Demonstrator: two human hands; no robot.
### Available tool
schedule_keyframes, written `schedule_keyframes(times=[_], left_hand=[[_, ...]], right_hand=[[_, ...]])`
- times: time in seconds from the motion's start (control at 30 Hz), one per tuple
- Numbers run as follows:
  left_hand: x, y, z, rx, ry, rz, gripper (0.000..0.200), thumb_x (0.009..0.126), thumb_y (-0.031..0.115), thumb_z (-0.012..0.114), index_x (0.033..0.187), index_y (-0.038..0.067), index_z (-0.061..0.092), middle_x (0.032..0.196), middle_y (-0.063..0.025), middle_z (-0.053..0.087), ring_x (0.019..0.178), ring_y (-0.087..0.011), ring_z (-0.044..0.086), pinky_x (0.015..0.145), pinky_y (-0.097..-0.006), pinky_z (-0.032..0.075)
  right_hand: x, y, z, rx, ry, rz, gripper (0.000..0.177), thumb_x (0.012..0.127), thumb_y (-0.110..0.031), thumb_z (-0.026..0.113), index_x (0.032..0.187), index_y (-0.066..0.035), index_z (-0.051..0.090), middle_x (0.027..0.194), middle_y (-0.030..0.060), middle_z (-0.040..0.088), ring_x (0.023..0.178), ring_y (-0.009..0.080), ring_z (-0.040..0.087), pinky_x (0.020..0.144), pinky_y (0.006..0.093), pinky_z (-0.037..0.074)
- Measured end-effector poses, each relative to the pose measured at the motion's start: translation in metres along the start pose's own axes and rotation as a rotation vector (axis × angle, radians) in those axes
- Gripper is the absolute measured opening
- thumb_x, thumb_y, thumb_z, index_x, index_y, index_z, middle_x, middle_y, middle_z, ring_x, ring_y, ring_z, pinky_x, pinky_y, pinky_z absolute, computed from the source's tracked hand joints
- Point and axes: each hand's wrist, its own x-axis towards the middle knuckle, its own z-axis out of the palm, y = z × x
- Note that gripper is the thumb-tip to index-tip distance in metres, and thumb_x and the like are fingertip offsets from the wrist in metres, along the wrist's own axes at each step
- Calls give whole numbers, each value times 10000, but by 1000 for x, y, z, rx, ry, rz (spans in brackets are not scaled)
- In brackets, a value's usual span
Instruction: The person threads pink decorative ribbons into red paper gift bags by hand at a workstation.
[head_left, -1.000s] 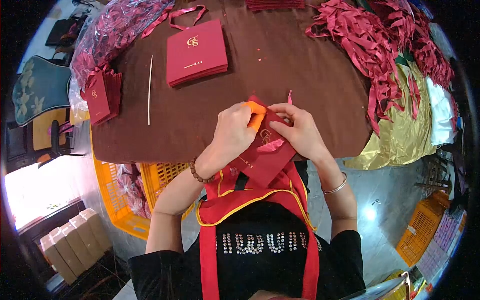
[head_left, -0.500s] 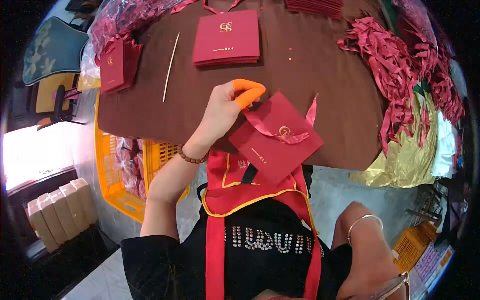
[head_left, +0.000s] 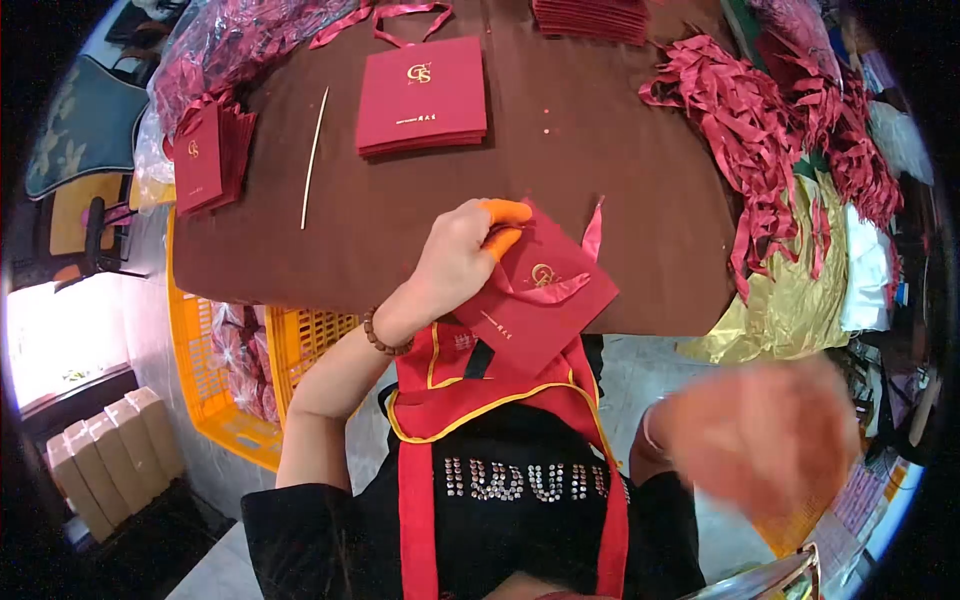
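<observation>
A dark red paper gift bag (head_left: 560, 325) with gold print lies tilted at the table's front edge, its lower corner over my red apron (head_left: 510, 402). My left hand (head_left: 458, 258) is closed on the bag's upper left edge, with orange finger covers on thumb and forefinger. A red ribbon handle (head_left: 550, 292) loops across the bag's face, and one loose ribbon end (head_left: 594, 232) sticks up at its right side. My right hand (head_left: 765, 430) is off to the right, away from the table; motion smears its fingers.
On the brown-covered table (head_left: 400, 215) are a stack of red bags (head_left: 422, 95), smaller bags (head_left: 205, 160), a thin stick (head_left: 315, 158) and a heap of red ribbons (head_left: 720, 120). Yellow crates (head_left: 225, 415) stand below left. Gold wrapping (head_left: 780, 300) hangs at right.
My right hand has risen from beside my body, out to the right. My left hand has shifted its fingers further onto the bag's edge. The whole view has moved slightly.
</observation>
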Motion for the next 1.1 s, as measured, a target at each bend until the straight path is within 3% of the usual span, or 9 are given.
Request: schedule_keyframes(times=[0.07, 0.13, 0.2, 0.37, 0.5, 0.87, 0.93, 1.0, 1.1], left_hand=[[-1, -5, 6, 86, 101, 177, 143, 791, 20, 620, 933, 4, 633, 848, -162, 619, 739, -312, 600, 652, -361, 486], [-4, -7, 9, 114, 84, 182, 139, 785, 24, 622, 922, 3, 632, 834, -166, 613, 742, -326, 596, 653, -374, 485], [-4, -8, 12, 141, 70, 198, 135, 779, 27, 624, 912, 3, 631, 820, -170, 607, 746, -340, 591, 653, -387, 485], [-9, -18, 23, 199, 124, 243, 136, 767, -3, 637, 902, 4, 635, 847, -158, 634, 760, -307, 623, 655, -341, 498], [-11, -17, 24, 159, 161, 247, 168, 738, -45, 629, 898, 6, 635, 840, -153, 632, 755, -299, 623, 646, -335, 498], [-12, -22, 29, 60, 211, 185, 195, 731, -48, 631, 917, 7, 637, 866, -150, 630, 763, -275, 623, 661, -321, 498], [-12, -22, 28, 41, 203, 163, 197, 733, -50, 625, 921, 9, 635, 869, -147, 630, 766, -275, 623, 662, -318, 498], [-12, -23, 28, 71, 204, 229, 194, 743, -43, 622, 929, 11, 633, 877, -143, 630, 755, -272, 621, 660, -316, 496], [-12, -22, 25, 91, 175, 228, 220, 752, -34, 621, 965, 20, 628, 885, -136, 628, 734, -269, 619, 647, -315, 494]], right_hand=[[-21, 23, 1, -586, -829, 629, 312, 919, -296, 449, 1062, -60, 594, 1005, 75, 585, 974, 213, 534, 870, 360, 430], [-54, 64, -25, -835, -1411, 396, 383, 778, -175, 672, 1121, -38, 573, 1098, 114, 558, 1039, 270, 519, 864, 380, 411], [-75, 65, -39, -969, -1563, 282, 374, 755, -241, 695, 1087, -96, 604, 1053, 53, 557, 957, 250, 514, 811, 374, 377], [-92, 51, -47, -792, -1710, 303, 405, 724, -258, 712, 1084, -106, 607, 1032, 37, 530, 948, 231, 484, 780, 372, 353], [-90, 46, -37, -952, -1569, 290, 438, 709, -278, 721, 1084, -87, 603, 1009, 25, 529, 933, 219, 486, 762, 358, 346], [-87, 50, -36, -877, -1601, 383, 390, 716, -224, 728, 1054, -70, 605, 950, 46, 586, 868, 236, 554, 741, 365, 394], [-86, 55, -40, -815, -1546, 869, 348, 747, -181, 705, 1044, -33, 601, 932, 95, 642, 829, 303, 608, 736, 377, 463], [-83, 57, -38, -807, -1531, 873, 327, 775, -137, 677, 1061, -4, 588, 928, 138, 661, 831, 305, 647, 749, 348, 501], [-78, 65, -36, -740, -1481, 1130, 325, 799, -91, 651, 1099, 11, 580, 948, 131, 662, 916, 176, 632, 798, 290, 488]])
